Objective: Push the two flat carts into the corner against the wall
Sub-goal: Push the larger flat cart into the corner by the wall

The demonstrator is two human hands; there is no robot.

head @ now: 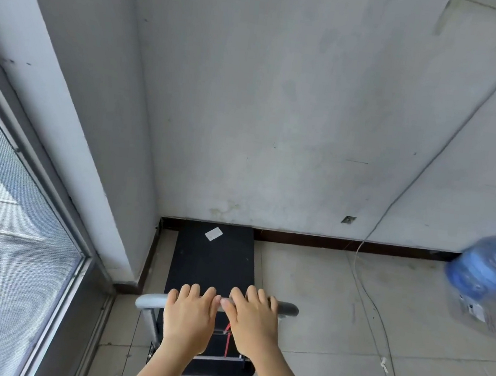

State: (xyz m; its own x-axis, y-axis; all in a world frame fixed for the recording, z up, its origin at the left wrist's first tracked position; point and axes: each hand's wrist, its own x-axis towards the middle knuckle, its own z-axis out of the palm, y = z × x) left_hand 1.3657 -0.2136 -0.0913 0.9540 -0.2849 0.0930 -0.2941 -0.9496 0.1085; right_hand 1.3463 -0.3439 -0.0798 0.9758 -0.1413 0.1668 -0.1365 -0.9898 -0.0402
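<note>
The flat cart (pixel 213 258) stands on the tiled floor (pixel 335 306) in the corner, its far edge at or almost at the dark skirting of the back wall (pixel 280 114), its left side just beside the white pillar (pixel 91 139) with a narrow strip of floor between. Only one deck shows clearly — whether a second cart sits beneath it cannot be told, though there is dark framework low down under the wrists.

Both hands lie side by side on the handle bar (pixel 287 309) at the cart's near end. The left hand (pixel 188 317) and right hand (pixel 251 321) are laid over the bar with fingers curled forward, thumbs touching, pressing rather than tightly gripping.

The cart looks rigid and fairly heavy, and likely rolls easily on wheels (none are plainly visible), so it should answer to a steady push. The bar is the natural hold — hands spread wider would probably steer it straighter. A thin cable (pixel 367 294) trails on the floor to the right, well apart.
</note>
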